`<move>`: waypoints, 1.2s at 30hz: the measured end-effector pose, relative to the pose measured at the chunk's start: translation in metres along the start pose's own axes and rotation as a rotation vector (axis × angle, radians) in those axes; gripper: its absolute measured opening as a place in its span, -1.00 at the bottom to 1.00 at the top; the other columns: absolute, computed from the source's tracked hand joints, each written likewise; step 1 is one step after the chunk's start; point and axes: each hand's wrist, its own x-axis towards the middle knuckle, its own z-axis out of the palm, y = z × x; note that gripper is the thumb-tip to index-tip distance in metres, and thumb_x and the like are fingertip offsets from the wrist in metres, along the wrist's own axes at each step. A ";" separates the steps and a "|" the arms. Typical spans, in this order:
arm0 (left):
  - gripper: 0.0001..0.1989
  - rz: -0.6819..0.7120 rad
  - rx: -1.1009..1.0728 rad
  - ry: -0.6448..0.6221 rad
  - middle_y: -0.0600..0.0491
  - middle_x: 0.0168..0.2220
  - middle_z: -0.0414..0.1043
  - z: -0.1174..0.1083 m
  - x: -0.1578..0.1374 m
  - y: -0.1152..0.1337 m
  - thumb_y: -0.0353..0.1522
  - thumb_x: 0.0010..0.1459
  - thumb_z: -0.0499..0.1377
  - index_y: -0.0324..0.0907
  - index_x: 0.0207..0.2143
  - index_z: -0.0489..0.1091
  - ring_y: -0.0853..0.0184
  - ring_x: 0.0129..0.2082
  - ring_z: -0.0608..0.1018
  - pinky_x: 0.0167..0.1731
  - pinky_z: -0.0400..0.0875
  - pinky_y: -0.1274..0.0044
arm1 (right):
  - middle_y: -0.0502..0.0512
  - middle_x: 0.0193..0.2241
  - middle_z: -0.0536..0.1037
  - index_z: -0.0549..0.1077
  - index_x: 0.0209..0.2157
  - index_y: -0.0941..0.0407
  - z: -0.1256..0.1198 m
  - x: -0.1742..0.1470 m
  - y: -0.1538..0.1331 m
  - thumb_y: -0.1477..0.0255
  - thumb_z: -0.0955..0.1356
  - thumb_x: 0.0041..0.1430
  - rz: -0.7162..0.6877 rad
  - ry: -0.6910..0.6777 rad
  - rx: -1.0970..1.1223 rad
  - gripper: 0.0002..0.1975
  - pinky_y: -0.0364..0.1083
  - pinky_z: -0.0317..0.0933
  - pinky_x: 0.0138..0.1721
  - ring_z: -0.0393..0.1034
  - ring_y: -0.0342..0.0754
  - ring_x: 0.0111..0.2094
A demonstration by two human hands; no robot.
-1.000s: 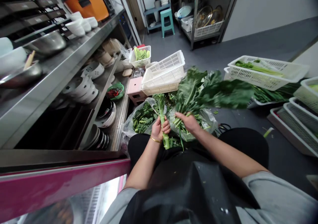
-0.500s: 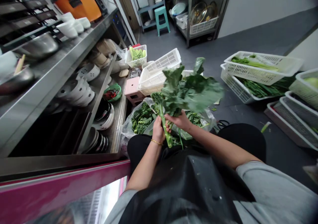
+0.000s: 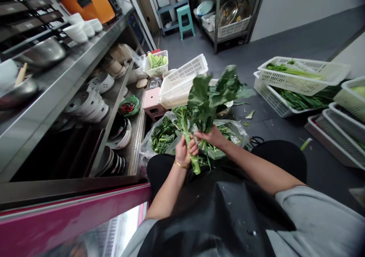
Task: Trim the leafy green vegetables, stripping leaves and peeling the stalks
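Note:
My left hand is wrapped round a thick pale-green stalk of a leafy green that looks like Chinese broccoli; its budded top points away from me. Beside it, my right hand is closed round the stems of broad dark leaves, which fan out above the fingers. The two hands are close together over my lap. Below them, a clear plastic bag of chopped-looking greens lies to the left. Another clear bag with greens lies beneath my right hand.
Ahead stand white plastic baskets by a pink stool. More baskets with vegetables are stacked at right. A steel shelf unit with bowls runs along the left. Leaf scraps lie on the floor.
My right hand has drawn the leaves slightly away from the stalk, to the right. The leaves are bunched more upright than before. My left hand keeps hold of the stalk.

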 end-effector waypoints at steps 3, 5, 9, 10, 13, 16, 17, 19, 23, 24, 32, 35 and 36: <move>-0.64 0.000 -0.029 -0.021 0.27 -0.69 -0.18 -0.006 -0.006 0.005 -0.06 0.22 -0.07 -0.14 -0.43 0.17 0.61 -0.83 -0.15 -0.85 -0.18 0.70 | 0.01 -0.58 0.50 0.48 -0.48 0.14 0.000 -0.002 -0.003 0.17 0.41 -0.05 0.100 0.021 0.293 -0.70 -0.09 0.29 -0.41 0.37 -0.10 -0.55; -0.62 -0.046 -0.001 -0.044 0.28 -0.70 -0.20 -0.007 -0.008 0.004 -0.03 0.21 -0.07 -0.13 -0.45 0.16 0.61 -0.84 -0.17 -0.86 -0.18 0.70 | 0.03 -0.53 0.52 0.49 -0.40 0.16 0.002 0.006 -0.005 0.17 0.43 -0.09 0.119 0.038 0.386 -0.67 -0.10 0.29 -0.40 0.38 -0.10 -0.52; -0.58 -0.085 0.082 -0.107 0.22 -0.70 0.02 -0.003 -0.007 0.000 0.01 0.19 -0.08 -0.15 -0.36 0.24 0.53 -0.83 0.10 -0.83 0.07 0.64 | 0.04 -0.58 0.50 0.47 -0.54 0.18 0.009 0.025 -0.005 0.22 0.44 -0.12 0.121 0.035 0.268 -0.71 -0.10 0.27 -0.42 0.37 -0.09 -0.53; -0.58 -0.050 0.109 -0.099 0.19 -0.67 0.11 -0.003 -0.006 0.000 0.01 0.17 -0.04 -0.16 -0.33 0.26 0.51 -0.80 0.18 -0.80 0.13 0.63 | 0.04 -0.59 0.50 0.46 -0.56 0.18 0.011 0.026 -0.004 0.23 0.43 -0.10 0.118 0.065 0.224 -0.72 -0.10 0.27 -0.43 0.37 -0.09 -0.53; -0.62 0.069 0.168 0.018 0.16 -0.60 0.23 -0.003 0.002 -0.001 -0.05 0.13 0.09 -0.20 -0.32 0.26 0.50 -0.74 0.28 -0.74 0.19 0.63 | 0.05 -0.59 0.51 0.45 -0.59 0.14 0.018 0.017 -0.001 0.29 0.40 -0.07 0.085 0.161 0.073 -0.79 -0.09 0.29 -0.40 0.40 -0.06 -0.50; -0.63 0.053 0.105 0.140 0.19 -0.64 0.17 -0.008 0.011 0.000 -0.06 0.14 0.09 -0.21 -0.40 0.22 0.53 -0.77 0.22 -0.75 0.15 0.64 | 0.06 -0.59 0.53 0.47 -0.57 0.13 0.025 -0.005 -0.003 0.29 0.37 -0.02 0.078 0.126 0.060 -0.79 -0.09 0.31 -0.40 0.42 -0.05 -0.51; -0.62 0.033 0.069 0.163 0.20 -0.66 0.13 -0.010 0.013 0.001 -0.05 0.15 0.07 -0.20 -0.43 0.20 0.54 -0.78 0.20 -0.77 0.12 0.65 | 0.06 -0.57 0.54 0.49 -0.54 0.13 0.025 -0.010 -0.004 0.27 0.37 -0.02 0.081 0.101 0.099 -0.79 -0.09 0.32 -0.40 0.42 -0.05 -0.50; -0.62 0.045 0.034 0.188 0.21 -0.68 0.09 -0.012 0.014 0.003 -0.06 0.16 0.05 -0.19 -0.45 0.16 0.54 -0.79 0.17 -0.78 0.08 0.66 | 0.06 -0.51 0.56 0.51 -0.50 0.13 0.024 -0.014 -0.004 0.24 0.39 -0.04 0.099 0.111 0.169 -0.77 -0.10 0.33 -0.38 0.44 -0.05 -0.47; -0.65 0.178 0.176 0.152 0.21 -0.64 0.19 -0.007 0.007 -0.002 -0.08 0.11 0.13 -0.15 -0.41 0.14 0.51 -0.77 0.25 -0.76 0.13 0.64 | 0.07 -0.57 0.53 0.49 -0.55 0.17 0.017 0.008 0.003 0.22 0.39 -0.07 0.214 0.237 0.225 -0.72 -0.10 0.30 -0.42 0.40 -0.06 -0.51; -0.64 0.207 0.229 0.148 0.21 -0.62 0.22 -0.005 0.005 -0.006 -0.08 0.09 0.15 -0.15 -0.41 0.13 0.51 -0.76 0.27 -0.75 0.15 0.63 | 0.07 -0.56 0.53 0.49 -0.54 0.18 0.016 0.016 0.005 0.22 0.40 -0.08 0.215 0.237 0.231 -0.72 -0.10 0.30 -0.42 0.40 -0.06 -0.51; -0.66 0.341 0.507 0.211 0.21 -0.64 0.24 -0.020 0.009 -0.028 -0.15 0.03 0.25 -0.15 -0.41 0.17 0.53 -0.77 0.25 -0.75 0.09 0.63 | 0.08 -0.31 0.59 0.53 -0.34 0.17 0.015 0.028 0.002 0.37 0.40 -0.09 0.020 0.178 0.046 -0.77 -0.02 0.32 -0.14 0.46 0.00 -0.26; -0.66 0.175 0.326 0.194 0.21 -0.66 0.18 -0.026 0.012 -0.015 -0.12 0.06 0.20 -0.15 -0.42 0.17 0.52 -0.77 0.23 -0.77 0.06 0.64 | 0.09 -0.33 0.59 0.54 -0.36 0.17 0.007 0.011 0.010 0.38 0.38 -0.04 -0.017 0.131 -0.050 -0.81 -0.03 0.34 -0.18 0.48 0.01 -0.29; -0.65 0.107 0.237 0.159 0.21 -0.67 0.14 -0.028 0.011 -0.007 -0.08 0.08 0.16 -0.15 -0.43 0.16 0.53 -0.78 0.20 -0.79 0.02 0.65 | 0.10 -0.33 0.60 0.54 -0.36 0.17 0.001 0.005 0.016 0.38 0.37 -0.02 -0.022 0.117 -0.109 -0.81 -0.04 0.35 -0.19 0.49 0.02 -0.29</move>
